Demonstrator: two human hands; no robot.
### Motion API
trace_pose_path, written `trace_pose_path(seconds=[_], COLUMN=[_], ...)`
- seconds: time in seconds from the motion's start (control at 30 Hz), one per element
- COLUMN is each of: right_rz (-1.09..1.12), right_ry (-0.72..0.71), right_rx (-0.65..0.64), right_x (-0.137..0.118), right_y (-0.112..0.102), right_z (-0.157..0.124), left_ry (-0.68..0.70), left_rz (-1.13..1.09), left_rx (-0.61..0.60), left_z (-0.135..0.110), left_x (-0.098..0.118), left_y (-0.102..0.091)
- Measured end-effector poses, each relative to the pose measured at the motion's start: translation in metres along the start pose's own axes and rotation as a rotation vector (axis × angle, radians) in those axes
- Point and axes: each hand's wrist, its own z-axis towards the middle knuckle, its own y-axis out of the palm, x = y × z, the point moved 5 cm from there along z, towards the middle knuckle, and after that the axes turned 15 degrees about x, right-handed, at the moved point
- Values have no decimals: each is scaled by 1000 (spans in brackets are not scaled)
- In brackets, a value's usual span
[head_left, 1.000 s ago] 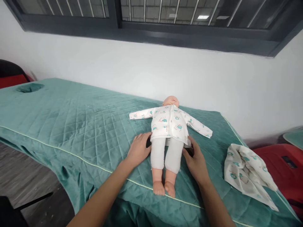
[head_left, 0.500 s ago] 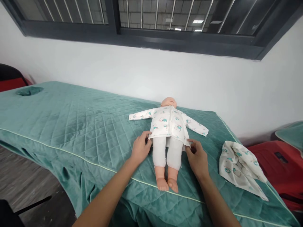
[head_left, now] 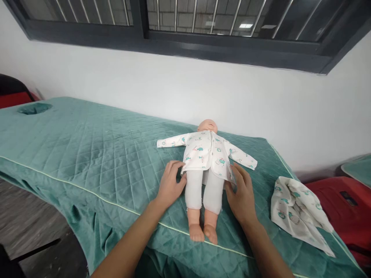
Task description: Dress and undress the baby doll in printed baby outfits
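Note:
A baby doll (head_left: 204, 191) lies on its back on a green quilted bed (head_left: 87, 146), head toward the wall, feet at the near edge. It wears a white printed shirt (head_left: 207, 154) with sleeves spread and plain white leggings. My left hand (head_left: 171, 185) rests beside the doll's left hip, fingers curled at the shirt's lower hem. My right hand (head_left: 242, 193) lies at the other hip, thumb and fingers pinching the hem's right corner.
A crumpled white printed garment (head_left: 298, 212) lies on the bed to the right. A red chair (head_left: 344, 197) stands beyond the bed's right end. A white wall and dark window frame are behind. The bed has a face hole (head_left: 31, 109) at far left.
Both hands moved from flat beside the doll's thighs up to the shirt's hem and took hold of it; the hem's right side has been drawn downward.

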Motion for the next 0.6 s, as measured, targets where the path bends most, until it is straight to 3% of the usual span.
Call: trace_pose_path(seconds=[0.17, 0.3, 0.6], right_rz=[137, 203, 215], right_ry=[-123, -161, -183], right_rx=[-79, -166, -253], right_x=[-10, -16, -21], right_y=[22, 35, 33], right_z=[20, 18, 9], left_ry=[126, 171, 254], left_rz=[-61, -110, -56], left_rx=[-15, 31, 30], left_z=[15, 19, 5], left_x=[6, 5, 10], left_y=[12, 14, -2])
